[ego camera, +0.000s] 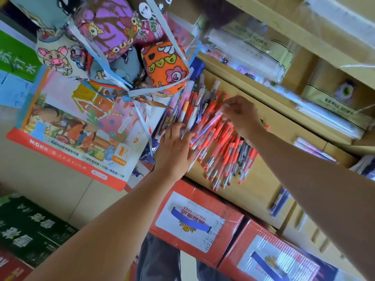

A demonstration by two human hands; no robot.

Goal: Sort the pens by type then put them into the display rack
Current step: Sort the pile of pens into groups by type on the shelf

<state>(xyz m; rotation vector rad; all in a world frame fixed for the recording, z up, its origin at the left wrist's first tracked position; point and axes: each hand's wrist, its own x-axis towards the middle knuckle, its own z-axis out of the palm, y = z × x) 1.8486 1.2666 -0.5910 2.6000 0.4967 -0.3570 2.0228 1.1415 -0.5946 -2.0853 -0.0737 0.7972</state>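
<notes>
Sorting just begun. Pens [225, 157] lie mixed in big heap on table [263, 179], mostly red. Right hand [241, 116] pinches purple pen [209, 123]. Left hand [176, 147] on heap, grip unclear. No rack seen; all filling still left

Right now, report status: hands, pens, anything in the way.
Right hand pinches a purple pen. Left hand down on the pen pile, grip unclear. Hanging fabric bags crowd the pile's left edge.
</notes>
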